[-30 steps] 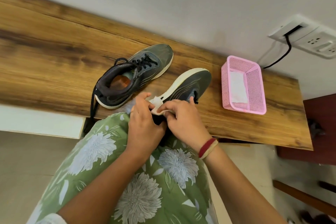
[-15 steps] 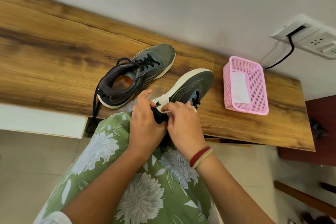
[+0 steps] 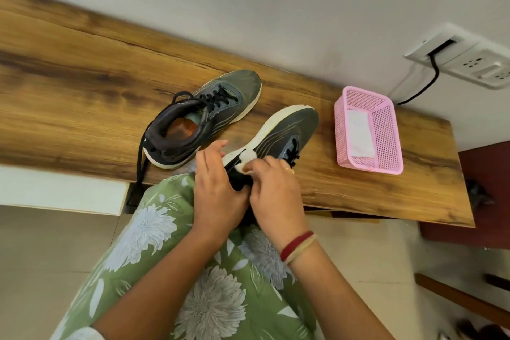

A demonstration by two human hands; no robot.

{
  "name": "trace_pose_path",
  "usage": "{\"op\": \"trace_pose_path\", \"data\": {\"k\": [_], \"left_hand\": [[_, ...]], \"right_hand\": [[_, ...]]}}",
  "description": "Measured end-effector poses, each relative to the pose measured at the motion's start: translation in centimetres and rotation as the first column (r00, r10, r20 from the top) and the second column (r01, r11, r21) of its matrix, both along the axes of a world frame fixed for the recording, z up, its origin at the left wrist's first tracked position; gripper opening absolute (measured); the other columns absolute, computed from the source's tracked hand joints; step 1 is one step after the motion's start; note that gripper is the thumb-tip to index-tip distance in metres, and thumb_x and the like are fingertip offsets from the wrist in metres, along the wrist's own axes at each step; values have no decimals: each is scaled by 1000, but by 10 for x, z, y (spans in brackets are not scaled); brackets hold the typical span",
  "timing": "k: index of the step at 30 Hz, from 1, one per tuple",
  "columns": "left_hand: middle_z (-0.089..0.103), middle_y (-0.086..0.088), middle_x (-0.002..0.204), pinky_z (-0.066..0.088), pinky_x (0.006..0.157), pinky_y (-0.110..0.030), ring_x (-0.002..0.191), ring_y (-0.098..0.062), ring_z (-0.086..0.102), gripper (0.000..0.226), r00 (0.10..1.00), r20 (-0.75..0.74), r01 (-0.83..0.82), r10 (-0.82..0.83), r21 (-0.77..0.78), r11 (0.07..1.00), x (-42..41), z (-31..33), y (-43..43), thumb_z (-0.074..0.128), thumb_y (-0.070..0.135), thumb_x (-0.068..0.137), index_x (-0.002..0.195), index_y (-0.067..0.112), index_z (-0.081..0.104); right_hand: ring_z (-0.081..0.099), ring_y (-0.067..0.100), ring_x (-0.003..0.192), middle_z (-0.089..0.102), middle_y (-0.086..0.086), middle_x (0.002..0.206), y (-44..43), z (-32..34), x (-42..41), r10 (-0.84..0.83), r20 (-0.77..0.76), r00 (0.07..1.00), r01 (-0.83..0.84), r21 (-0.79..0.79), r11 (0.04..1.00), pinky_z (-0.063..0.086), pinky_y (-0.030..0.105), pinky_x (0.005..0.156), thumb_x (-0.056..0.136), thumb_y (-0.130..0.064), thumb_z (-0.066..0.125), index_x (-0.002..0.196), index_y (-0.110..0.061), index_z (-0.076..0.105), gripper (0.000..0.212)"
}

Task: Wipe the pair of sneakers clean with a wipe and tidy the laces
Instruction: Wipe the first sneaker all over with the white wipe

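Two dark grey sneakers with white soles are in view. One sneaker (image 3: 204,119) stands upright on the wooden shelf (image 3: 82,85), its black laces loose, one end hanging over the front edge. The other sneaker (image 3: 287,132) lies tilted on its side, toe on the shelf and heel over my lap. My left hand (image 3: 218,193) grips its heel. My right hand (image 3: 276,190) presses a small white wipe (image 3: 247,159) against the sneaker's side near the heel. The heel itself is hidden by my hands.
A pink mesh basket (image 3: 386,124) with a white wipe inside stands on the shelf to the right. A wall socket (image 3: 463,55) with a black cable sits above it. My lap in green floral cloth (image 3: 193,270) is below the shelf edge.
My right hand has shifted the wipe slightly along the sneaker's side near the heel. The left hand's grip on the heel has held.
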State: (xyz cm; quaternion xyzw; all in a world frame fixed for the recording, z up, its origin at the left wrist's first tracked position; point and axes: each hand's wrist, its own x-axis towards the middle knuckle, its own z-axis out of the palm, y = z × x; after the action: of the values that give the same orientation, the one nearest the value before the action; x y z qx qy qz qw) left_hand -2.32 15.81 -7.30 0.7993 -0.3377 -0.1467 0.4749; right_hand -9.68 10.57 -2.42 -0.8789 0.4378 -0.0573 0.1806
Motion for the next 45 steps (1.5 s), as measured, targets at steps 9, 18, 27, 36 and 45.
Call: {"op": "trace_pose_path", "data": {"k": [9,18,27,36,45], "left_hand": [[44,4,96,46,73,-33,88,-14,49,36,998,-32,62,-60,56,997,3,-3,2,75,14,67,95,18,53],[47,4,92,44,71,-29,85,-16,50,31,998,-2,60,-60,60,996,1,-5,2,76,10,63,90,16,61],[49,5,89,33,69,-25,82,-16,46,29,994,61,85,-91,96,992,-2,-2,4,77,12,65,88,16,60],[50,2,90,33,70,-26,83,-19,47,30,994,51,92,-101,143,985,0,-1,3,75,13,64,89,16,59],[50,3,91,31,70,-25,85,-18,47,27,993,48,96,-104,153,984,1,1,3,74,16,68,90,18,59]], "right_hand": [[55,14,91,60,2,104,-81,5,-18,-367,268,891,361,73,930,49,29,84,90,-8,53,98,-21,68,21],[49,20,91,60,2,94,-55,-16,-20,-85,-6,996,84,-97,992,39,32,80,85,-2,53,102,-16,70,29],[59,9,83,68,-6,86,-76,6,-29,-475,400,784,244,505,828,47,24,77,88,-2,57,82,-29,68,30],[55,21,83,64,-1,81,-41,-11,-14,115,-88,989,-128,-160,979,47,34,72,81,-3,56,90,-20,69,23],[61,11,67,67,4,78,-58,40,-34,-751,303,587,-2,928,372,52,22,61,89,-8,54,90,-10,67,13]]}}
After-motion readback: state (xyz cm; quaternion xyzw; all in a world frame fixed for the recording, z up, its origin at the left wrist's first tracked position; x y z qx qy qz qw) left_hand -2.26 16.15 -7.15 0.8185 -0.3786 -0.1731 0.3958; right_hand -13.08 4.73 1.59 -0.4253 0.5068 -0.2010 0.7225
